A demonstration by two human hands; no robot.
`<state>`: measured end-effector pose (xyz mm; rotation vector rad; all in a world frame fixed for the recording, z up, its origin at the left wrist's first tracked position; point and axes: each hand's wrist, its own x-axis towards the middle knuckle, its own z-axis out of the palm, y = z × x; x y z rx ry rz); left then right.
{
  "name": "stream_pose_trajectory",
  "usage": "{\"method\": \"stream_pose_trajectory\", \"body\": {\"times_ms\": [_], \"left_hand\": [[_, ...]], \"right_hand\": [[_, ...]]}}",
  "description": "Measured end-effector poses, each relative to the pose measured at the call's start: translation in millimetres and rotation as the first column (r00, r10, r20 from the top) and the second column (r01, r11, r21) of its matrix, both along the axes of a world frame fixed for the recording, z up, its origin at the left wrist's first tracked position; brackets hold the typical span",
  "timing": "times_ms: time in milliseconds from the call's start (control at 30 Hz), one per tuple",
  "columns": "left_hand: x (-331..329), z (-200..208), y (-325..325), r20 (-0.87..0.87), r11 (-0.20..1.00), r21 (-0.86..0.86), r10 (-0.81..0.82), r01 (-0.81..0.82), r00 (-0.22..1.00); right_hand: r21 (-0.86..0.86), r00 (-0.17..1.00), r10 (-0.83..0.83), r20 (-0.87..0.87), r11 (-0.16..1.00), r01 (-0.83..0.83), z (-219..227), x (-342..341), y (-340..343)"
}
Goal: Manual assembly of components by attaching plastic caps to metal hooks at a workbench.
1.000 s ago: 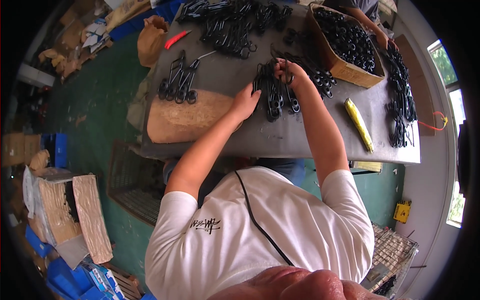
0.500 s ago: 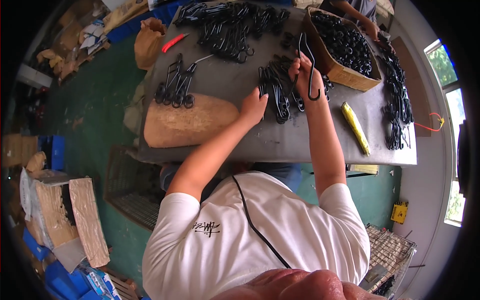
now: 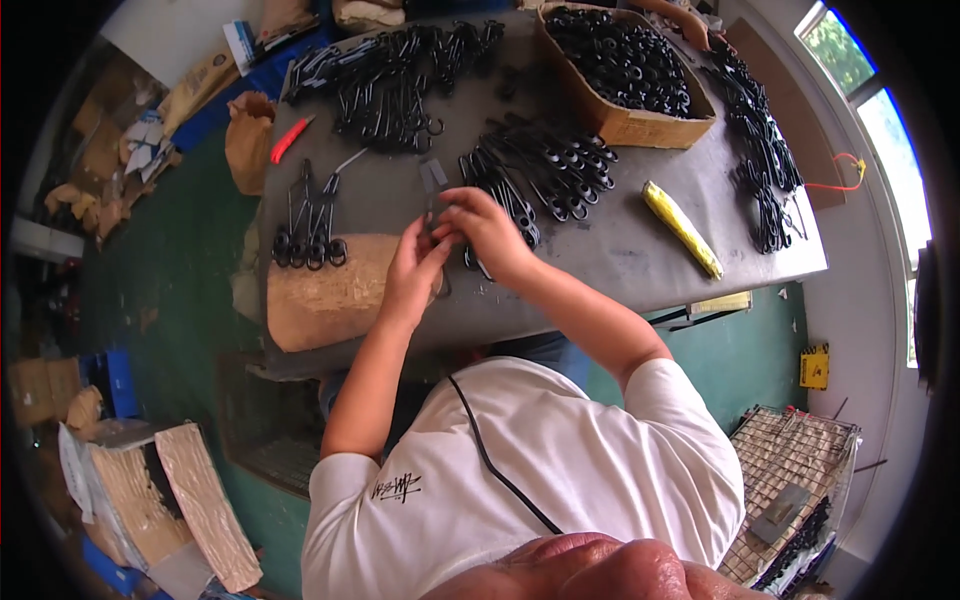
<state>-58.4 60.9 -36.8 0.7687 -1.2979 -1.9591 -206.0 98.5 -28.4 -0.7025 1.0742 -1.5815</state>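
Note:
My left hand (image 3: pixel 408 272) and my right hand (image 3: pixel 485 232) meet over the table, fingers pinched together. Between them is a black wire hook (image 3: pixel 433 178), its upper end blurred by motion and its middle hidden behind my fingers. Just right of my hands lie black pieces with ringed ends (image 3: pixel 515 215), fanned in a row. A second group of such pieces (image 3: pixel 570 175) spreads beside it. On the left, a few hooks with round rings (image 3: pixel 310 245) rest at the edge of a worn brown board (image 3: pixel 330 300).
A cardboard box (image 3: pixel 650 128) of black ringed parts stands at the back right. Piled black hooks (image 3: pixel 390 90) cover the far left. A red-handled cutter (image 3: pixel 290 140), a yellow wrapped bundle (image 3: pixel 682 228) and more black hooks (image 3: pixel 765 160) lie on the table (image 3: pixel 620 260). Another person's arm (image 3: pixel 680 15) shows behind the box.
My right hand has come down and left with the black hook to meet my left hand. My left hand has left the row of black pieces and moved left. The view has shifted.

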Motion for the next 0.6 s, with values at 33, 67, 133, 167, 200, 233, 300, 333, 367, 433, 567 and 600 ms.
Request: {"method": "stream_pose_trajectory", "body": {"times_ms": [33,67,133,167,200,233,300,333,367,433,567,600], "left_hand": [[1,-4,-3,0.037,0.993,-0.108,0.055,-0.051,0.998],[3,-6,-9,0.122,0.985,-0.148,0.105,-0.087,0.987],[17,-9,-17,0.170,0.985,-0.125,0.137,-0.116,0.976],[21,-9,-19,0.219,0.985,-0.099,0.162,-0.143,0.962],[26,-5,-19,0.260,0.977,-0.092,0.211,-0.194,0.942],[29,-11,-24,0.256,0.975,-0.096,0.218,-0.199,0.942],[32,-34,-43,0.309,0.981,-0.076,0.192,-0.177,0.931],[30,-38,-52,0.430,0.978,-0.203,0.141,-0.057,0.892],[28,-44,-55,0.427,0.977,-0.204,0.152,-0.069,0.891],[17,-48,-58,0.592,0.883,-0.468,0.336,-0.027,0.732],[23,-40,-43,0.451,0.416,-0.888,0.708,0.195,0.543],[20,-29,-37,0.446,0.503,-0.857,0.614,0.112,0.652]], "right_hand": [[-0.021,0.996,0.061,-0.058,0.998,-0.063,3,4,-2],[-0.032,0.997,0.051,-0.059,0.998,-0.053,9,-2,-5],[-0.093,0.579,0.013,-0.815,0.984,-0.153,32,-13,-13],[-0.266,0.327,-0.237,-0.915,0.963,-0.048,28,-33,-26],[-0.399,0.157,-0.401,-0.902,0.916,0.045,45,-56,-33],[-0.459,0.027,-0.468,-0.883,0.875,0.152,53,-85,-43],[-0.561,-0.168,-0.537,-0.827,0.770,0.303,57,-163,-64],[-0.553,-0.302,-0.465,-0.832,0.734,0.394,54,-206,-71],[-0.486,-0.329,-0.368,-0.870,0.755,0.439,60,-232,-70],[-0.340,-0.422,-0.153,-0.894,0.844,0.415,49,-286,-69],[-0.124,-0.532,0.037,-0.846,0.957,0.263,41,-331,-62],[-0.103,-0.525,0.063,-0.849,0.954,0.281,40,-336,-59]]}}
